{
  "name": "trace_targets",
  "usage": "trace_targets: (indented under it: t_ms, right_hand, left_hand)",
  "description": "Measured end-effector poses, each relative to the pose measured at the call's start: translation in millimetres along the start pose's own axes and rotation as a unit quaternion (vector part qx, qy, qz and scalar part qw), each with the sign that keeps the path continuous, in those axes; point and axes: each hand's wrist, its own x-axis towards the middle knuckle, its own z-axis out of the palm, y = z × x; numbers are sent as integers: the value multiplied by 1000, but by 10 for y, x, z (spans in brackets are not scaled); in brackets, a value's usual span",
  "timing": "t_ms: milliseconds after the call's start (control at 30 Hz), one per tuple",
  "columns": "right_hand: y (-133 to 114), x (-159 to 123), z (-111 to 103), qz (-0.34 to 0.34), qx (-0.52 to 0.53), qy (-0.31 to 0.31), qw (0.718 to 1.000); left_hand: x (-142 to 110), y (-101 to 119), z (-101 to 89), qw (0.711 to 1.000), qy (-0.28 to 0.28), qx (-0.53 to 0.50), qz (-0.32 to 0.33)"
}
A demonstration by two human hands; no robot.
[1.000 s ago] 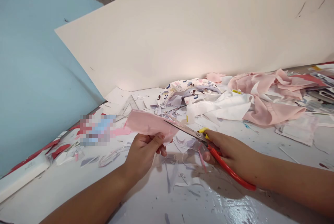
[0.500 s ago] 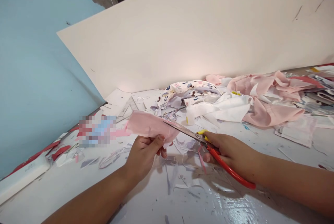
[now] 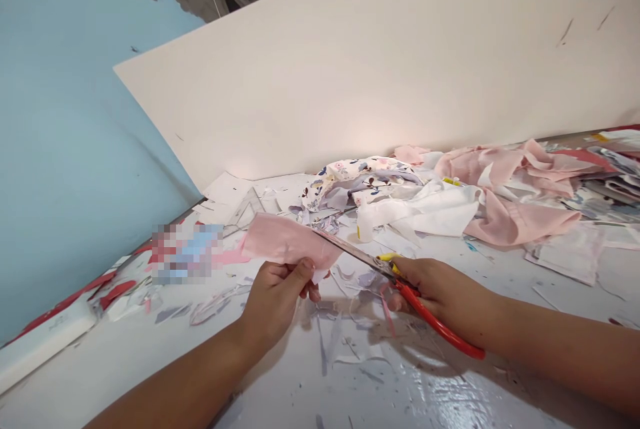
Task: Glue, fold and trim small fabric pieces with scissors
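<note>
My left hand [image 3: 273,299] pinches the near edge of a pink piece of fabric [image 3: 287,241], thumb on top, and holds it just above the white table [image 3: 350,389]. My right hand [image 3: 440,296] grips red-handled scissors [image 3: 400,282] with a yellow pivot. Their metal blades point left and reach into the right edge of the pink fabric. A thin pink strip hangs below the blades.
Snippets of cloth and paper litter the table under my hands. Behind them lie a floral fabric [image 3: 355,182], white cloth [image 3: 425,206] and a heap of pink cloth [image 3: 515,189]. A large cream board [image 3: 400,62] leans at the back. A clear set square [image 3: 245,209] lies at the left.
Both hands hold as before, the scissors still in the pink fabric. The view has shifted slightly, so everything sits a little lower in the frame.
</note>
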Motion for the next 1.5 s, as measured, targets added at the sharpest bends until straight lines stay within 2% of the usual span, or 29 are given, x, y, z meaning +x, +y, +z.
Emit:
trace_targets:
  t_ms: [333, 533, 667, 867, 1067, 1500]
  right_hand:
    - [3, -14, -30, -17, 65, -53, 996]
    - [-20, -9, -47, 4, 80, -54, 995]
    - [-44, -23, -40, 16, 63, -55, 996]
    - [-97, -62, -16, 35, -1, -46, 998]
    - [-102, -69, -41, 31, 8, -57, 998]
    - [-78, -62, -31, 27, -10, -52, 998]
  left_hand:
    - [-5, 24, 11, 1000, -2, 8, 2]
    - [-8, 22, 3, 1000, 5, 13, -5]
    - [-2, 9, -9, 1000, 11, 19, -8]
    - [12, -17, -10, 1000, -8, 14, -7]
    - [-1, -3, 4, 999, -28, 22, -9]
    - [-11, -27, 10, 996, -16, 87, 9]
